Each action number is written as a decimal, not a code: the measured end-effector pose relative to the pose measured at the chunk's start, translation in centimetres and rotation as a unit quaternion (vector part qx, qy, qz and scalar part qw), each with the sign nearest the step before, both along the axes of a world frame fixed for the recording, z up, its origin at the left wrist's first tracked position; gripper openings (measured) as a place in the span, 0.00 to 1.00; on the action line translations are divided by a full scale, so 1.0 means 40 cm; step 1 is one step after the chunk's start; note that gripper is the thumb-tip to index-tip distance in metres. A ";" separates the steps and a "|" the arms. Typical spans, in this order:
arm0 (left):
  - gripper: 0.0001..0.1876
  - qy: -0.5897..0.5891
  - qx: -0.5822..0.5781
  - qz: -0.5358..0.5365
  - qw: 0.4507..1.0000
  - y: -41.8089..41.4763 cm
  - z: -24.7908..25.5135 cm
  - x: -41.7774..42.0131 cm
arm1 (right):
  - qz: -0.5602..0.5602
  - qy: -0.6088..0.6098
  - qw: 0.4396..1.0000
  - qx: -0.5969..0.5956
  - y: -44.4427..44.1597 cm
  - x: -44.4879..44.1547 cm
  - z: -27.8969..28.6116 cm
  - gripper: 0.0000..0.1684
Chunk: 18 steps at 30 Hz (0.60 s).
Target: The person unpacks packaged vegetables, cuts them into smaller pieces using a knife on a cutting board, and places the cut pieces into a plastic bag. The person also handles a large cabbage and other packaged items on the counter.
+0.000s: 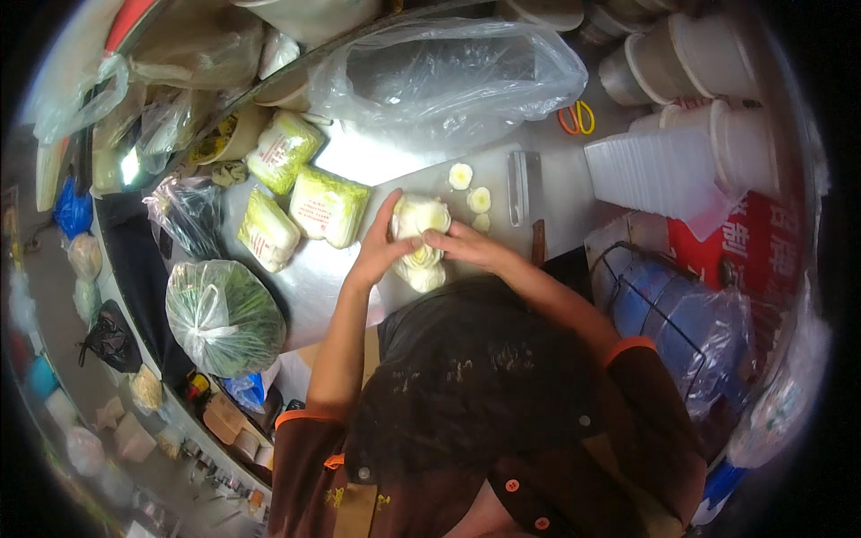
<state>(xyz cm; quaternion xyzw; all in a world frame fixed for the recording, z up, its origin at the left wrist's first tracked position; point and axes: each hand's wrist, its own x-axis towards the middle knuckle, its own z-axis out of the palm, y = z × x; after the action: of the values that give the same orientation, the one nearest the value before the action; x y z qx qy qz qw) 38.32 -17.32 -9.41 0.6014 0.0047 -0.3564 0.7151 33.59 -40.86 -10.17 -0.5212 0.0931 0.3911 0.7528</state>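
Observation:
My left hand (382, 245) and my right hand (474, 247) are around a pale napa cabbage (418, 214) from both sides. Its cut stem end shows. More cabbage, its cut layers bare, lies just below (422, 276), near my apron; whether it is a separate head I cannot tell. Under them is a light cutting board (437, 168). Round cabbage stem slices (461, 176) lie on the board's far right part. Right of these rests a cleaver (525, 188) with a brown handle (538, 242). Left of my left hand stand film-wrapped napa cabbages (329, 205) bearing red print.
A large clear plastic bag (444, 81) lies beyond the board. Orange and yellow-handled scissors (576, 118) are near it. Nested clear plastic containers (649, 171) stand at right. A tied bag of leafy greens (225, 319) and a dark plastic bag (188, 215) sit at left.

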 end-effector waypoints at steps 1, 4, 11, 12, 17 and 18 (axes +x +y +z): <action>0.55 0.059 -0.064 0.027 0.996 -0.002 0.007 0.012 | -0.028 -0.015 0.999 -0.027 0.013 -0.008 0.010 0.54; 0.48 0.162 -0.210 0.036 0.963 0.027 -0.018 0.014 | -0.090 0.011 0.993 -0.076 0.021 -0.033 0.057 0.58; 0.45 0.216 -0.291 0.043 0.931 0.027 -0.010 -0.067 | -0.064 -0.013 0.995 -0.079 0.008 -0.061 0.186 0.43; 0.46 0.227 -0.306 0.036 0.924 0.025 -0.008 -0.073 | -0.082 -0.017 0.992 -0.091 0.008 -0.070 0.177 0.40; 0.50 0.141 -0.319 0.023 0.937 -0.033 0.123 -0.082 | -0.086 -0.143 0.957 -0.237 -0.021 -0.107 0.061 0.31; 0.52 0.135 -0.322 0.018 0.937 -0.028 0.115 -0.080 | -0.077 -0.154 0.940 -0.295 -0.012 -0.102 0.087 0.30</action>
<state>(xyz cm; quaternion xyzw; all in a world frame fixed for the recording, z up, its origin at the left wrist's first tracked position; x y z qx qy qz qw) 35.10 -18.46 -4.79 0.2848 -0.0027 -0.4041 0.8693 29.51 -41.34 -6.71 -0.7651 0.1269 0.2019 0.5982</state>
